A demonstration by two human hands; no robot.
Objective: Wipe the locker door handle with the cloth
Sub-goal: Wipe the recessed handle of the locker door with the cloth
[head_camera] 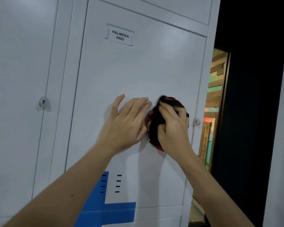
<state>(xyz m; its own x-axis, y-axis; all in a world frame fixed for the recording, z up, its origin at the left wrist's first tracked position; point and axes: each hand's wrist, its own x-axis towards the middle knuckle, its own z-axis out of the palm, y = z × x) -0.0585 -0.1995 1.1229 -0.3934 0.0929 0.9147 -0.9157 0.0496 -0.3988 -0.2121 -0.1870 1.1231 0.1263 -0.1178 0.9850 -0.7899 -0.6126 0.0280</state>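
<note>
Starting at the nine o'clock edge, a neighbouring door (15,79) is seen, with a round lock (43,102) near its right edge and bare grey metal all round it; next comes the locker door (138,71), set in a raised frame, with a name label (120,36) at twelve o'clock and vent slots (111,183) beside blue tape (105,208) at six o'clock; plain panel is left free above and below the hands; the left hand (126,122) is laid on the door, fingers straight and together, thumb spread toward eleven o'clock, nothing held; at three o'clock of it, just beside it, the cloth (156,122), dark with red, is bunched against the door; the right hand (174,126) is clamped on it, fingers curled over the wad; the locker door handle is covered by the cloth and cannot be seen; at three o'clock of the cloth, a small lock tab (196,122) sits at the door's edge; beyond it, coloured planks (213,95) and a dark wall (252,112) close the view.
</note>
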